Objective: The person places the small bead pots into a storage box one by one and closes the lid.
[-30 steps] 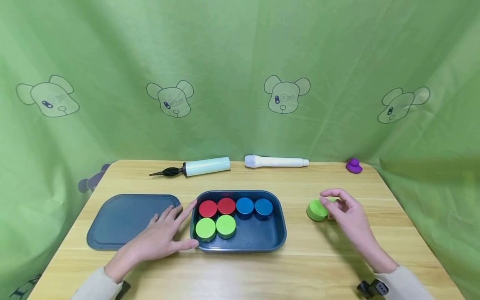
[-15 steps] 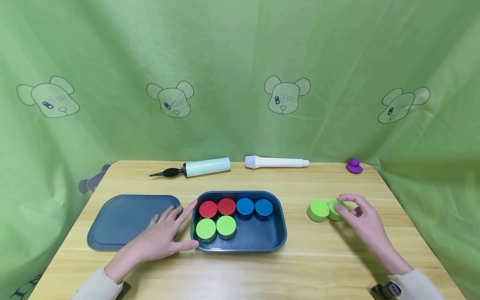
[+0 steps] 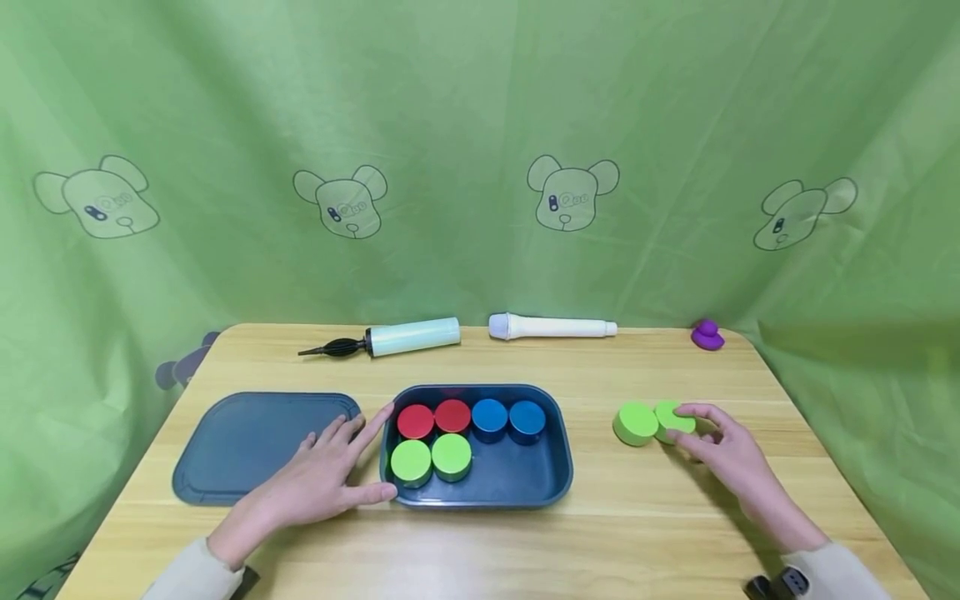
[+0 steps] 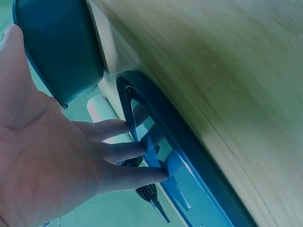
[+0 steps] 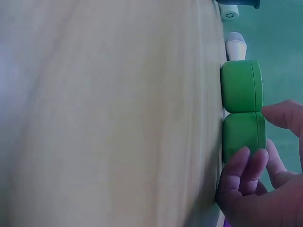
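Note:
My right hand [image 3: 731, 454] pinches the right one of two round green tins [image 3: 672, 417], thumb and index finger at its sides. In the right wrist view, curled fingertips press against this tin [image 5: 240, 135], and the thumb lies near where the two tins meet. The other green tin [image 3: 635, 423] stands against it. My left hand [image 3: 318, 475] spreads its fingers, thumb and index at the left edge of a dark blue box [image 3: 513, 483]. Its other fingertips rest on a flat dark blue lid [image 3: 240, 450]. Inside the box stand two red tins [image 3: 452, 416], two blue tins [image 3: 527, 420] and two green tins [image 3: 452, 456].
Along the table's back edge lie a hand pump [image 3: 415, 337] with a black nozzle, a white toy microphone [image 3: 558, 327] and a small purple toy [image 3: 707, 334]. A green curtain [image 3: 480, 167] hangs behind the wooden table [image 3: 480, 558].
My right hand has shifted right, uncovering the right green tin, and its thumb and fingers have come down on that tin's sides. The left hand has stayed in place.

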Motion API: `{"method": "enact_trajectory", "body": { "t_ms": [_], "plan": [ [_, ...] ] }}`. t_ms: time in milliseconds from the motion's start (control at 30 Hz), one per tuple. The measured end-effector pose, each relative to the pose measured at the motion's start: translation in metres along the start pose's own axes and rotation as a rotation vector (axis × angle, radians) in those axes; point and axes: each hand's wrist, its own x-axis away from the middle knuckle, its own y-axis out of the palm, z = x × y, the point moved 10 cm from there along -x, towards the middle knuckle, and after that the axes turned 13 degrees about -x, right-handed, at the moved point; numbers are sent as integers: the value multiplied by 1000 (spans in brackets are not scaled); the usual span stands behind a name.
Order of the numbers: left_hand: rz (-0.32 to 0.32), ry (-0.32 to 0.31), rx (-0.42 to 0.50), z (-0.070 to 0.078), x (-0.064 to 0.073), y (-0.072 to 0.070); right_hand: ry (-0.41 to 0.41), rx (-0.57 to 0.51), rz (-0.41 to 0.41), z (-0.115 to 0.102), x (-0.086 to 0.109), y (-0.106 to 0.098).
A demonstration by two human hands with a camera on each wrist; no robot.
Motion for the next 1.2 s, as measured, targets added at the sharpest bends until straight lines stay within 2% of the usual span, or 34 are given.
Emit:
{"method": "enact_trajectory", "body": {
  "t_ms": [100,267,533,967,1200],
  "plan": [
    [6,2,-6,0,0,0,28,-25,-15,4,-2,1],
    [15,9,-16,0,0,-1,24,-54,-14,6,-5,1],
    [16,5,-22,0,0,0,7,-20,7,5,-4,-1],
    [18,7,-23,1,0,-2,-86,-69,150,-19,4,-11],
    [20,7,-22,0,0,-1,-131,-46,238,-36,11,-16]
  ]
}}
